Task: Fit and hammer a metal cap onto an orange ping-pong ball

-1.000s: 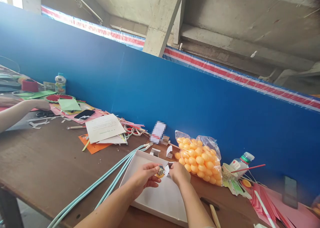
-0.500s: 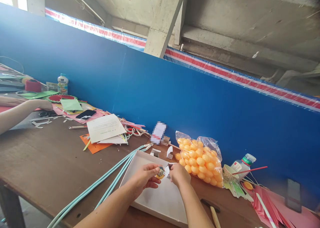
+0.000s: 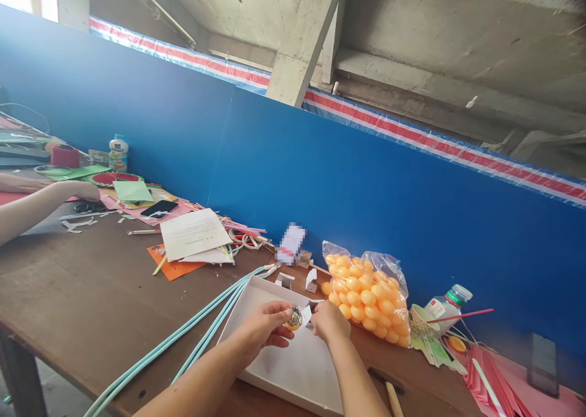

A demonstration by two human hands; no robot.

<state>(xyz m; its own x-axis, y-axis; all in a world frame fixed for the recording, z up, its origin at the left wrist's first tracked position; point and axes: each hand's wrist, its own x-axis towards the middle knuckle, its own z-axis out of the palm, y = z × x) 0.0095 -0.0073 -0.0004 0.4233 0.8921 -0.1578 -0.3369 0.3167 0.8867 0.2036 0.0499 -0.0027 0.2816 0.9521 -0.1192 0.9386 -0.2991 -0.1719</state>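
Above a shallow white cardboard tray point(image 3: 297, 368), the left hand point(image 3: 270, 326) pinches a mirror-shiny, gold-and-silver round ball point(image 3: 293, 319), its left edge covered by the thumb. Just right of that hand, a small white folded-card box point(image 3: 306, 316) is gripped by the right hand point(image 3: 331, 320), whose curled fingers hide most of it.

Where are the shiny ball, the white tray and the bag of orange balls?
Shiny ball point(image 3: 294, 319): head view, its reflective front.
White tray point(image 3: 295, 368): head view, bare floor.
Bag of orange balls point(image 3: 368, 298): head view, middle.
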